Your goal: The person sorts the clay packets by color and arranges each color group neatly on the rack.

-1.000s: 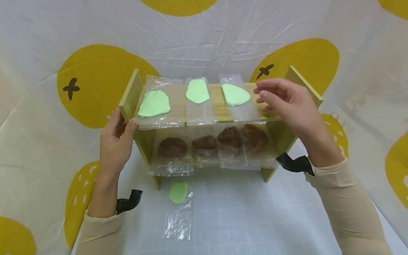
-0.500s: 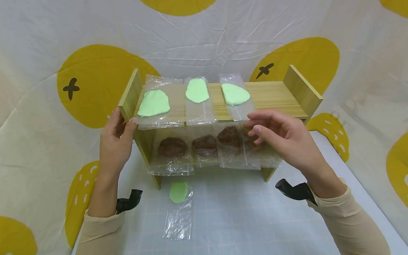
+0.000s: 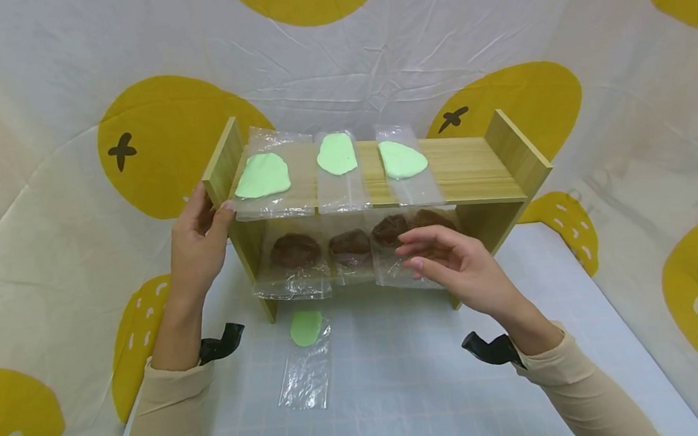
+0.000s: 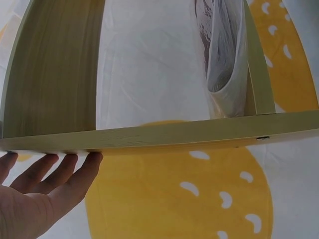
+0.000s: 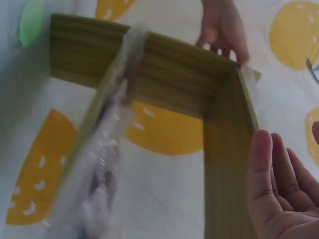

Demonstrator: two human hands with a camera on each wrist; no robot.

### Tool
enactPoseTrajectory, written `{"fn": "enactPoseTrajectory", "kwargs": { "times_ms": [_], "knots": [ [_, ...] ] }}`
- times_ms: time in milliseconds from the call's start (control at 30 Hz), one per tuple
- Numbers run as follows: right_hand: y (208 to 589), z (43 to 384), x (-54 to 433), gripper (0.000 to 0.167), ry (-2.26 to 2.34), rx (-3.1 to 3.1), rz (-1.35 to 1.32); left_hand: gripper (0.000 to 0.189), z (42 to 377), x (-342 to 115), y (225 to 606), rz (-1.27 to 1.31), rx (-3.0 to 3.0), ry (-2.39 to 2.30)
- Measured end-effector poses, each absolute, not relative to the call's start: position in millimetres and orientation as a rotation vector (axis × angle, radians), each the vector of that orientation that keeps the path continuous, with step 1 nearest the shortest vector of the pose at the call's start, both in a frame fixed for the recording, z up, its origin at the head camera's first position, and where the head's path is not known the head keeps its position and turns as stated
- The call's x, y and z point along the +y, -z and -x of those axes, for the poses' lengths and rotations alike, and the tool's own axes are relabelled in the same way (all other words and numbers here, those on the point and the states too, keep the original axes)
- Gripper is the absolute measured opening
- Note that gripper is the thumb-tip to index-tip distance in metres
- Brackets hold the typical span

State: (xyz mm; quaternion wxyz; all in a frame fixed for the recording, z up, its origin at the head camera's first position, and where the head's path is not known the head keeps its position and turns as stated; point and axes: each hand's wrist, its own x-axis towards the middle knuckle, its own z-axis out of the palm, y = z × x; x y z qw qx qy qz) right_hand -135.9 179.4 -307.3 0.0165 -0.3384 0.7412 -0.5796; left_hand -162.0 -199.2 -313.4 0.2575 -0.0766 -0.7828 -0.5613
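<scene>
A two-tier wooden shelf (image 3: 467, 169) stands on the table. On its top tier lie three clear bags, each with a flat pale-green piece (image 3: 402, 159). Bags with round brown patty-like pieces (image 3: 295, 251) line the lower tier. My left hand (image 3: 199, 245) touches the shelf's left side panel, its fingertips against the outer face and its thumb at the front edge. Loosely bent and holding nothing, my right hand (image 3: 456, 268) hovers before the lower tier's right part, hiding some of the bags there. Another bag with a green piece (image 3: 305, 328) lies in front of the shelf.
The pale table (image 3: 409, 389) extends in front of the shelf. A white cloth with yellow cartoon shapes (image 3: 179, 142) hangs behind and at both sides. The shelf's upright end panels (image 3: 516, 142) rise above the top tier.
My right hand has come down from the top tier's right part, moving left and toward me past the lower tier. The left hand, shelf and bags look unchanged.
</scene>
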Motion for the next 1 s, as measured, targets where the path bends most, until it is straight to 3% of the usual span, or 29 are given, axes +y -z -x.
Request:
{"fn": "enactPoseTrajectory", "kwargs": {
  "times_ms": [533, 1000],
  "knots": [
    [386, 116, 143, 0.03, 1.557, 2.292, 1.103, 0.05, 161, -199, 313, 0.229, -2.113, 1.514],
    [469, 127, 116, 0.026, 1.445, 2.349, 1.105, 0.052, 163, -199, 314, 0.219, -2.107, 1.53]
  ]
}}
